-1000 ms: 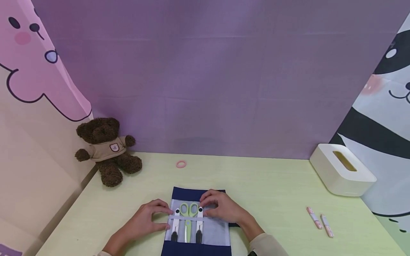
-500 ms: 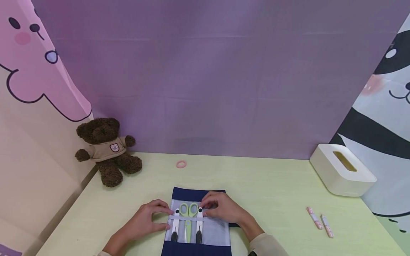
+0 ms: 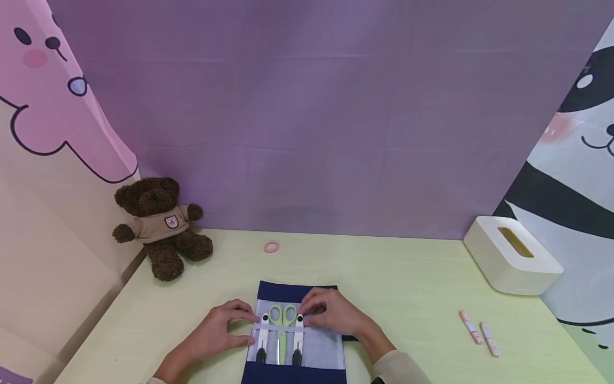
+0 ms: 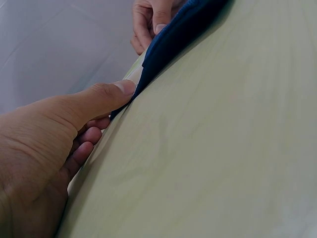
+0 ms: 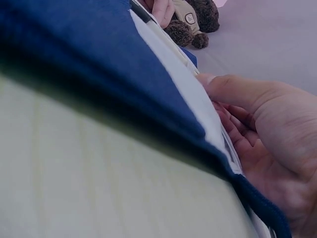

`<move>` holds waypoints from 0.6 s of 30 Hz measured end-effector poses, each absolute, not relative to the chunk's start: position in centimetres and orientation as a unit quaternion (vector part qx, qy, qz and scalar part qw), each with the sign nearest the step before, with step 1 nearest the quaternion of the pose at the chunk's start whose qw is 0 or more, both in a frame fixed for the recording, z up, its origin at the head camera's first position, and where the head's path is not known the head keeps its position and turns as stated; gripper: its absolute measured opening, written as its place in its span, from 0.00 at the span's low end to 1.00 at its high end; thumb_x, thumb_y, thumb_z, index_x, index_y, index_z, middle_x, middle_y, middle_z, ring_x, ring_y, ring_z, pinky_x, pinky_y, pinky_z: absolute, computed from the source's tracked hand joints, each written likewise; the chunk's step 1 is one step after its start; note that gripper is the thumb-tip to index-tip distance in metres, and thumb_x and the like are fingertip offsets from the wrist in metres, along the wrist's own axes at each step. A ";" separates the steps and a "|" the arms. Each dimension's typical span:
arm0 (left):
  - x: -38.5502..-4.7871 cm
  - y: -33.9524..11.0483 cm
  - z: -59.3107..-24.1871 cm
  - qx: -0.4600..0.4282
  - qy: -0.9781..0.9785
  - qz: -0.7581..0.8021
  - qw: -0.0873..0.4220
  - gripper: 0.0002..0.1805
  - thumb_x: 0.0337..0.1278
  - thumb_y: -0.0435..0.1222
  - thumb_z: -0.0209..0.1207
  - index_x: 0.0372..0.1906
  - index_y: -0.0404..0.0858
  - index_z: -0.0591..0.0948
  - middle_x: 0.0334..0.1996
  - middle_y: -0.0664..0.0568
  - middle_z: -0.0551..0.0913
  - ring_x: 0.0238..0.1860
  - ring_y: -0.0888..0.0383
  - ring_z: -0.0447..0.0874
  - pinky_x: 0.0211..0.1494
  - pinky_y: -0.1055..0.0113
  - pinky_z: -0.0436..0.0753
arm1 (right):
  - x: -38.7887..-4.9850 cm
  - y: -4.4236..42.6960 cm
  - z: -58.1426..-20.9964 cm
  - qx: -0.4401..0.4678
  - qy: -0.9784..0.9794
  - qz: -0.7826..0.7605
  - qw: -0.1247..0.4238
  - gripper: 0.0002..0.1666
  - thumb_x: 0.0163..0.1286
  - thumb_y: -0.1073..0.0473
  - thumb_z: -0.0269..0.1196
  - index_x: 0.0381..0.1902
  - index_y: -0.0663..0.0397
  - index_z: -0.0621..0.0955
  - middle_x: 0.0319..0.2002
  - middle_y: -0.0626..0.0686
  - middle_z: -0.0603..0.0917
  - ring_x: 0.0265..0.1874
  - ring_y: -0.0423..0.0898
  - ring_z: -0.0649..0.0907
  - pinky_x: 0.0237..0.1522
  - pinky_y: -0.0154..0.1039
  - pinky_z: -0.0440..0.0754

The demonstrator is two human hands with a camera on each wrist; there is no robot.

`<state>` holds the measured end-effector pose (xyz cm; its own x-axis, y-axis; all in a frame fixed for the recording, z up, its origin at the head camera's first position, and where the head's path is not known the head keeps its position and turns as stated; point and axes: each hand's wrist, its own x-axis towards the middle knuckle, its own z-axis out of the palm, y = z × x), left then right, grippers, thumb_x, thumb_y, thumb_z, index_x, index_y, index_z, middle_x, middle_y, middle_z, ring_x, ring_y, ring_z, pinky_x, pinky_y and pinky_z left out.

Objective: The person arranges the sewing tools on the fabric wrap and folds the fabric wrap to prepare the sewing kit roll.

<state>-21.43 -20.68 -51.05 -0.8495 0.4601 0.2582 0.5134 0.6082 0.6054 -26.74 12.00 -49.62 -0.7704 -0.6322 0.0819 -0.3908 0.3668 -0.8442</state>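
Along the left edge of the navy pouch [image 3: 324, 349], the left hand [image 3: 221, 329] is rested, loosely spread; inside, the rightmost tool [image 3: 298, 339] has been lowered slightly beneath the right hand [image 3: 332, 312], whose hold cannot be told.

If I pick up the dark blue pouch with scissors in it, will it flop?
Probably a bit: the pouch looks like soft cloth. The middle may stay stiffer, because the green scissors and two white-and-black tools lie along it. Those might not slide out easily, since a pale strap crosses them.
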 end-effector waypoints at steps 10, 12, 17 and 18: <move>-21.7 -20.5 -51.2 -0.270 -0.896 -0.351 0.034 0.18 0.51 0.50 0.76 0.48 0.55 0.90 0.49 0.63 0.84 0.52 0.63 0.81 0.59 0.60 0.81 | -26.7 12.3 -49.4 -0.310 0.818 -0.467 0.132 0.10 0.65 0.60 0.74 0.44 0.49 0.91 0.49 0.50 0.87 0.47 0.43 0.84 0.50 0.31 0.82; -21.7 -20.5 -51.3 -0.271 -0.896 -0.349 0.036 0.17 0.51 0.50 0.76 0.48 0.55 0.90 0.49 0.63 0.84 0.52 0.63 0.81 0.59 0.60 0.82 | -26.7 12.5 -49.2 -0.308 0.815 -0.472 0.133 0.10 0.67 0.60 0.72 0.46 0.50 0.90 0.49 0.51 0.88 0.46 0.42 0.85 0.49 0.30 0.82; -21.5 -20.8 -51.2 -0.271 -0.897 -0.348 0.032 0.17 0.52 0.51 0.76 0.48 0.55 0.90 0.49 0.62 0.84 0.51 0.64 0.80 0.58 0.61 0.81 | -26.6 14.3 -48.0 -0.291 0.815 -0.486 0.124 0.11 0.72 0.60 0.67 0.50 0.55 0.88 0.49 0.56 0.88 0.44 0.39 0.84 0.48 0.28 0.83; -21.4 -20.9 -51.2 -0.270 -0.897 -0.348 0.032 0.17 0.52 0.52 0.75 0.47 0.55 0.90 0.49 0.62 0.84 0.51 0.64 0.80 0.58 0.61 0.82 | -26.7 15.0 -47.7 -0.291 0.816 -0.485 0.117 0.12 0.72 0.60 0.67 0.50 0.56 0.88 0.48 0.57 0.88 0.44 0.39 0.85 0.49 0.29 0.83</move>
<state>-21.42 -20.89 -51.20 -0.8526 0.4615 0.2450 0.5059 0.6121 0.6078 -26.65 14.97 -47.75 -0.8026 -0.5894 0.0913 -0.3624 0.3603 -0.8596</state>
